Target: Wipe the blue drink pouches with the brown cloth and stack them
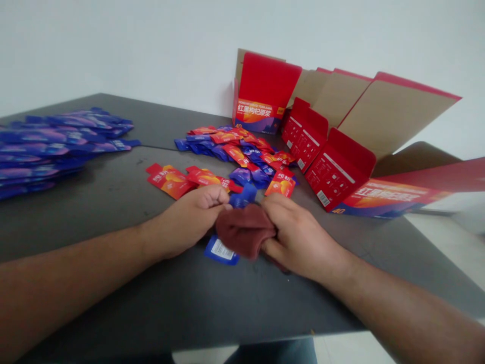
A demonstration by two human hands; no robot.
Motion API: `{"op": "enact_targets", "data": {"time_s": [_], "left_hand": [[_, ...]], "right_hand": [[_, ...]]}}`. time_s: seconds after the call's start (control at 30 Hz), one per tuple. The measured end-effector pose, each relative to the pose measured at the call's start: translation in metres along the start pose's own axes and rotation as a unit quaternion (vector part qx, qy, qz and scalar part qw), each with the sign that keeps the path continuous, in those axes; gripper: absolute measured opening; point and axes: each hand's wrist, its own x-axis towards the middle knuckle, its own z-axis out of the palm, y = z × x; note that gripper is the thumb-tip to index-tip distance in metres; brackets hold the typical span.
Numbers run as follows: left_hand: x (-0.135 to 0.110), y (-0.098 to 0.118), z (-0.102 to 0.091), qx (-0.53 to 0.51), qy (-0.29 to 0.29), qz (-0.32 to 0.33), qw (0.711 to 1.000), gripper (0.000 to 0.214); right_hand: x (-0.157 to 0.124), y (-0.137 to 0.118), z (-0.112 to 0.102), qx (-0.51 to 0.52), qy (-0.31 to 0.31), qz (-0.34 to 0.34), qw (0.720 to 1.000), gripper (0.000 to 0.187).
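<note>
My left hand (pixel 191 217) is closed, pinching the top of a blue sachet (pixel 223 248) that lies on the dark table (pixel 113 212). My right hand (pixel 297 237) is closed on a dark red cloth (pixel 245 230), which covers the middle of the sachet. Only the sachet's blue top end near my left fingers and its lower end with a white label show. Both hands meet over the table's middle, just in front of a heap of loose sachets.
Red and blue sachets (pixel 242 154) lie scattered behind my hands. A pile of blue sachets (pixel 49 149) fills the far left. Open red cardboard boxes (pixel 333 167) stand at the back right, another (pixel 261 98) against the white wall.
</note>
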Motion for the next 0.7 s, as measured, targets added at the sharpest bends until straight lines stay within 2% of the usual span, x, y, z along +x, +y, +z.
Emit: {"op": "enact_targets", "data": {"time_s": [0.1, 0.2, 0.3, 0.4, 0.47, 0.53, 0.7], "left_hand": [[0.000, -0.005, 0.001, -0.013, -0.016, -0.019, 1.000, 0.024], [0.002, -0.010, 0.001, -0.015, -0.005, -0.003, 1.000, 0.024], [0.002, -0.010, 0.001, -0.020, 0.019, 0.012, 1.000, 0.023], [0.002, -0.006, 0.001, 0.005, 0.047, 0.028, 0.998, 0.023], [0.002, -0.004, 0.000, 0.022, 0.046, 0.036, 0.998, 0.021], [0.002, -0.002, 0.000, 0.025, 0.032, 0.036, 0.999, 0.020], [0.000, -0.001, 0.001, -0.012, -0.016, -0.005, 1.000, 0.024]], "right_hand": [[0.005, 0.019, -0.002, -0.016, 0.080, 0.043, 0.996, 0.015], [0.006, 0.022, -0.001, -0.007, 0.093, 0.058, 0.994, 0.014], [0.002, 0.007, 0.004, 0.009, 0.036, 0.015, 0.999, 0.014], [-0.003, -0.010, 0.007, 0.043, -0.069, -0.076, 0.994, 0.024], [-0.004, -0.015, 0.007, 0.044, -0.086, -0.088, 0.991, 0.027], [-0.004, -0.012, 0.005, 0.036, -0.068, -0.063, 0.995, 0.024], [0.003, 0.013, -0.002, -0.005, 0.054, 0.014, 0.998, 0.017]]}}
